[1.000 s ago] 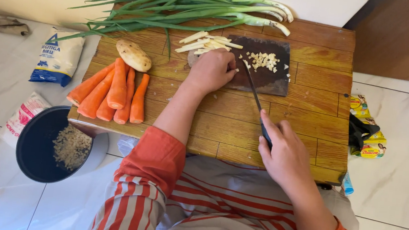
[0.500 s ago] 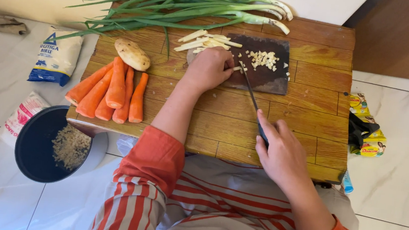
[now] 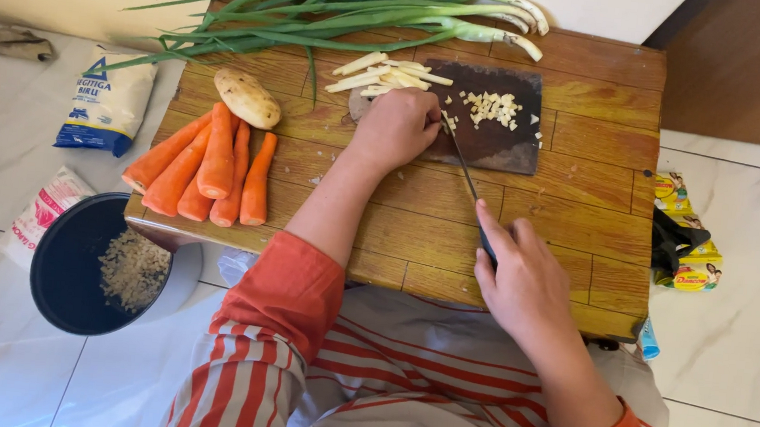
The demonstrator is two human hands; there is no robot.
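My right hand (image 3: 527, 279) grips the dark handle of a knife (image 3: 463, 170) whose blade reaches up to the dark cutting board (image 3: 498, 141). My left hand (image 3: 398, 124) presses down on pale potato strips (image 3: 384, 75) at the board's left edge, next to the blade tip. Small diced pieces (image 3: 492, 108) lie on the board to the right of the blade. Everything rests on a low wooden table (image 3: 567, 204).
Several carrots (image 3: 213, 165) and a whole potato (image 3: 247, 97) lie on the table's left side. Green onions (image 3: 344, 10) stretch along the far edge. A dark pot with grains (image 3: 92, 260) stands on the tiled floor at left, near bags (image 3: 107, 104); packets (image 3: 685, 234) lie at right.
My right hand has shifted slightly and the knife blade has moved closer to my left hand's fingers. My left hand stays on the strips.
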